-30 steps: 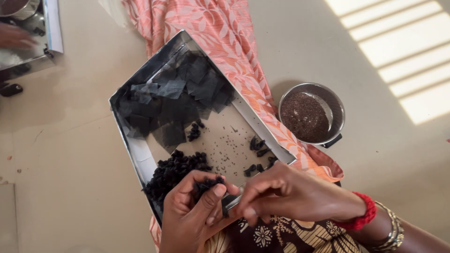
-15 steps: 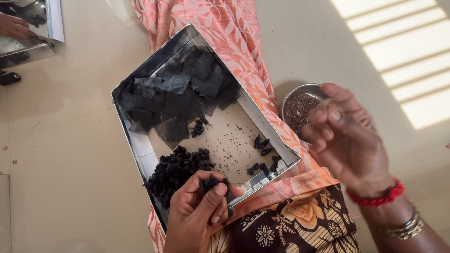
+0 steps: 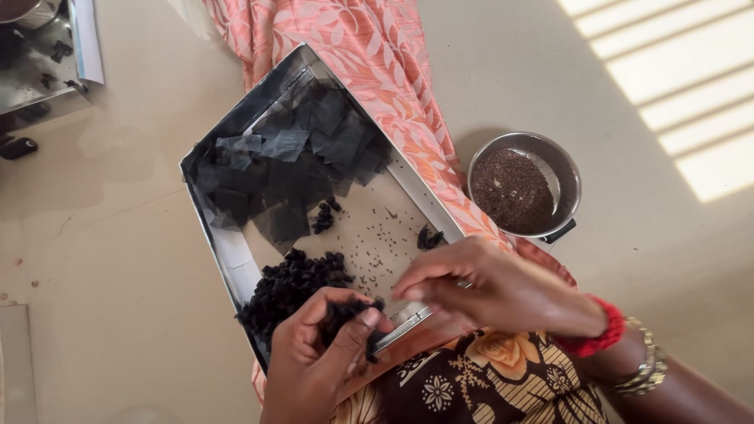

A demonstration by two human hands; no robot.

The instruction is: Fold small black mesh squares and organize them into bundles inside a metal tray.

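Your left hand (image 3: 318, 365) sits nearest you at the near corner of the metal tray (image 3: 236, 259), fingers curled shut around a clump of small black pieces (image 3: 345, 314), thumb pressed over them. Just beside it, your right hand (image 3: 495, 286) reaches across the tray's near rim with its fingertips (image 3: 412, 283) pinched together close to the left hand's clump; whether anything lies between those fingertips you cannot tell from here. A red band (image 3: 593, 334) circles your right wrist, with metal bangles (image 3: 640, 369) just behind it. Under both hands lies your lap in dark floral cloth (image 3: 471, 385). Right beyond your left hand, a heap of the same black pieces (image 3: 290, 286) rests on the tray's floor, and tiny dark grains (image 3: 373, 243) lie scattered across the bare middle of the tray. A small cluster of black bits (image 3: 428, 235) sits against the right wall, and another small cluster (image 3: 323, 216) lies near the centre. Farther on, the tray's far half holds a pile of thin dark translucent squares (image 3: 290, 161), overlapping and crumpled. The tray rests tilted on peach patterned fabric (image 3: 369, 55) that runs away from you over the floor (image 3: 118, 298). To the right, well apart from the tray, a round steel bowl (image 3: 567, 169) stands on the floor, filled with fine dark brown grains (image 3: 514, 188). At the far left corner another metal tray (image 3: 47, 71) shows partly.
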